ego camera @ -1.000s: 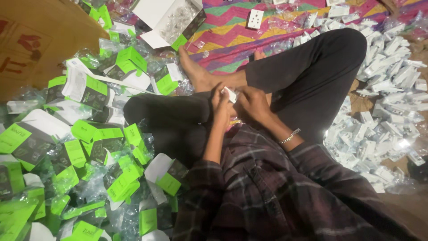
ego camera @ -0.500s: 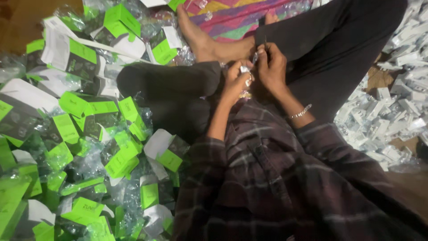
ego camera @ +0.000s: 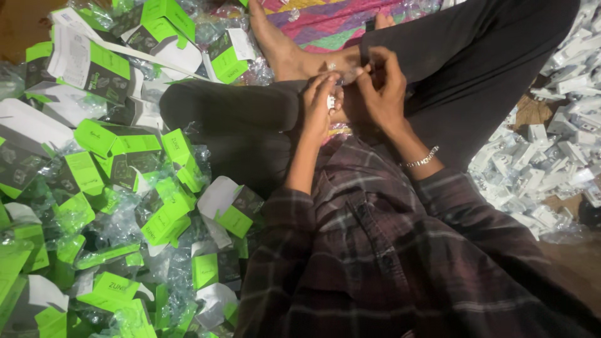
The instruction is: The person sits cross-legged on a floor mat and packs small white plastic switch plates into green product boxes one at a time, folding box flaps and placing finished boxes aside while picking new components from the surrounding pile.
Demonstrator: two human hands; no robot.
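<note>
Two hands together, left hand (ego camera: 320,103) grip pinching small white part (ego camera: 330,101), right hand (ego camera: 380,87) fingers pressed beside it.

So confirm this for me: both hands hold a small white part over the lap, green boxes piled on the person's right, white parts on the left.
Sides are swapped. The head view shows the green boxes on the person's left and the white parts on the right. Both hands, left and right, hold the small white part.
</note>
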